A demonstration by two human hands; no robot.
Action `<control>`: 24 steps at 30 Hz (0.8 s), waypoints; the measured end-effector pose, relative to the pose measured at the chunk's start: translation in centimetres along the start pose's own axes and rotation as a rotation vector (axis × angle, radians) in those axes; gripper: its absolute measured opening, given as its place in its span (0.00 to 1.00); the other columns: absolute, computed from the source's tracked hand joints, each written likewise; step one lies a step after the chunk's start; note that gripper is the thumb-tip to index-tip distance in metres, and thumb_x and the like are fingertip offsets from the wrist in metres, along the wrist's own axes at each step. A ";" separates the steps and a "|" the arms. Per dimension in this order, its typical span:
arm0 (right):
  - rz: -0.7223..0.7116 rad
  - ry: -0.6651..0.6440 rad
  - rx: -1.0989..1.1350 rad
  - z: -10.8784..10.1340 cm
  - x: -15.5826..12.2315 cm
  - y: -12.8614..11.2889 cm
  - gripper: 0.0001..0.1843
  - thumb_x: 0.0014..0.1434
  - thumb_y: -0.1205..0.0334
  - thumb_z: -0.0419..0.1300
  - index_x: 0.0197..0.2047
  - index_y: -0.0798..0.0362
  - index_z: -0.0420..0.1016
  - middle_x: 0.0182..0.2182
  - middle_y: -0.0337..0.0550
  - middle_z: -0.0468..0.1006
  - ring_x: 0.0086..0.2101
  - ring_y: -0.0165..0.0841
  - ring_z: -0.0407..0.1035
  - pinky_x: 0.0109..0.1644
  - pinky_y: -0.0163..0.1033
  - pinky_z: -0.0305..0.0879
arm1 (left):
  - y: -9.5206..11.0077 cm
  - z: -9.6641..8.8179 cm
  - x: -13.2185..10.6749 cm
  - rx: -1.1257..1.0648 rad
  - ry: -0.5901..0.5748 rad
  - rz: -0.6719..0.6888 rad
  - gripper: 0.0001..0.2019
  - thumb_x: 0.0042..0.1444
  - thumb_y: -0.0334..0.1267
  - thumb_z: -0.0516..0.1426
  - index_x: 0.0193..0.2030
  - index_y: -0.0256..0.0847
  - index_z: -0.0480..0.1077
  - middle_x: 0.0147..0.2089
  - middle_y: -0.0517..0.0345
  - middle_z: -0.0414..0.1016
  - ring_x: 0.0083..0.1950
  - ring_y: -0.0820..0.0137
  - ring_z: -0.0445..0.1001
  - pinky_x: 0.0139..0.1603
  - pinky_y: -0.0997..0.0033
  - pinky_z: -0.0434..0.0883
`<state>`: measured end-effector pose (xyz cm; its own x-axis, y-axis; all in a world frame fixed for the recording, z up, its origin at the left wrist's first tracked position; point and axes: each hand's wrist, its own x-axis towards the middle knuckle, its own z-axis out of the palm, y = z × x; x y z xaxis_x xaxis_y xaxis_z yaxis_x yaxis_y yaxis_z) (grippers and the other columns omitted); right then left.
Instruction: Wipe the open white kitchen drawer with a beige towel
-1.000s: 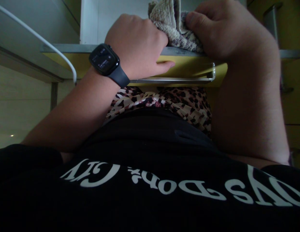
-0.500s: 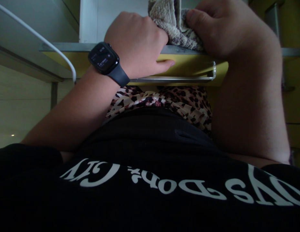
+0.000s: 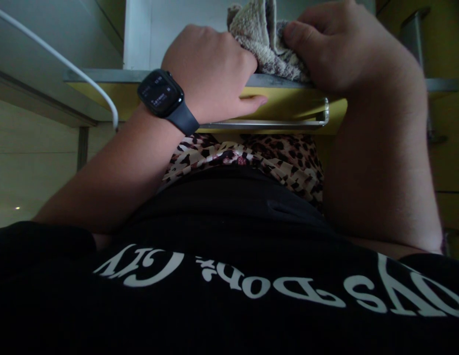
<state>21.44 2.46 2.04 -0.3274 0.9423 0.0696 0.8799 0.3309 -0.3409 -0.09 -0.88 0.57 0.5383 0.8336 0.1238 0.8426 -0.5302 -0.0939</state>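
A pulled-out drawer with a yellow front (image 3: 281, 103) and a grey top edge lies across the upper part of the view. Over that edge my left hand (image 3: 210, 74) is hooked, its thumb along the yellow face and its other fingers out of sight inside. A grey-beige, nubbly cloth (image 3: 264, 47) is bunched on the edge between my hands. My right hand (image 3: 333, 49) grips the cloth's right side, with the thumb pressed on it; the remaining fingers are mostly hidden.
Below the drawer edge runs a metal bar handle (image 3: 266, 124). A white cable (image 3: 66, 59) hangs at the upper left, ending near my left forearm. More yellow cabinet fronts with a metal handle (image 3: 416, 34) stand at the right. Pale tiles (image 3: 33, 162) show at the left.
The drawer edge, the cloth and both hands appear slightly lower in view. Both hands keep the same hold.
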 end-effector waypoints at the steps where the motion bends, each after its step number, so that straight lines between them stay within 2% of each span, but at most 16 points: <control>1: 0.004 0.001 -0.004 0.0 0.0 0.0 0.22 0.72 0.46 0.49 0.30 0.53 0.60 0.26 0.37 0.55 0.29 0.27 0.49 0.40 0.40 0.47 | 0.0 0.0 0.0 -0.003 0.002 0.004 0.36 0.67 0.63 0.50 0.56 0.28 0.80 0.49 0.31 0.81 0.59 0.33 0.79 0.55 0.34 0.74; 3: 0.020 -0.002 -0.007 0.0 0.0 0.0 0.22 0.72 0.46 0.49 0.30 0.53 0.61 0.26 0.37 0.55 0.29 0.27 0.50 0.41 0.40 0.49 | 0.0 0.0 0.0 -0.002 0.002 0.010 0.37 0.67 0.63 0.50 0.56 0.27 0.80 0.49 0.30 0.81 0.59 0.31 0.79 0.54 0.32 0.74; 9: 0.017 0.007 0.001 -0.1 0.0 -0.2 0.23 0.72 0.46 0.50 0.29 0.52 0.60 0.26 0.37 0.55 0.30 0.29 0.53 0.43 0.41 0.52 | 0.0 0.0 -0.1 0.014 0.005 0.004 0.37 0.67 0.64 0.49 0.55 0.29 0.80 0.50 0.32 0.81 0.59 0.36 0.80 0.54 0.37 0.75; 13: 0.012 0.010 0.014 0.0 0.0 -0.1 0.23 0.72 0.47 0.50 0.29 0.53 0.60 0.25 0.36 0.56 0.28 0.27 0.49 0.39 0.41 0.46 | 0.1 -0.1 0.0 0.018 0.006 0.000 0.36 0.67 0.65 0.49 0.55 0.31 0.80 0.50 0.34 0.82 0.59 0.36 0.80 0.55 0.37 0.75; 17: 0.005 0.008 0.004 0.1 0.0 -0.1 0.22 0.72 0.47 0.50 0.30 0.53 0.61 0.25 0.36 0.56 0.28 0.27 0.48 0.38 0.41 0.44 | 0.1 -0.1 0.0 0.024 0.004 0.003 0.36 0.67 0.64 0.49 0.55 0.30 0.81 0.49 0.33 0.82 0.58 0.35 0.81 0.54 0.37 0.75; 20: 0.017 0.003 0.010 0.0 -0.1 -0.2 0.22 0.72 0.47 0.50 0.30 0.53 0.61 0.25 0.36 0.57 0.28 0.27 0.49 0.38 0.41 0.45 | 0.0 -0.1 -0.1 0.009 0.007 0.005 0.36 0.67 0.64 0.49 0.55 0.30 0.81 0.49 0.33 0.82 0.58 0.36 0.81 0.54 0.37 0.75; 24: 0.020 0.004 0.001 0.0 0.0 -0.2 0.22 0.72 0.47 0.51 0.30 0.52 0.62 0.25 0.36 0.56 0.28 0.28 0.51 0.41 0.40 0.51 | 0.0 0.1 -0.1 0.005 0.010 -0.004 0.36 0.67 0.64 0.50 0.55 0.30 0.80 0.50 0.33 0.82 0.59 0.37 0.80 0.55 0.39 0.75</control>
<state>21.29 2.41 2.12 -0.3081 0.9490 0.0669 0.8860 0.3118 -0.3432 -0.14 -0.95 0.47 0.5351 0.8340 0.1345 0.8447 -0.5261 -0.0980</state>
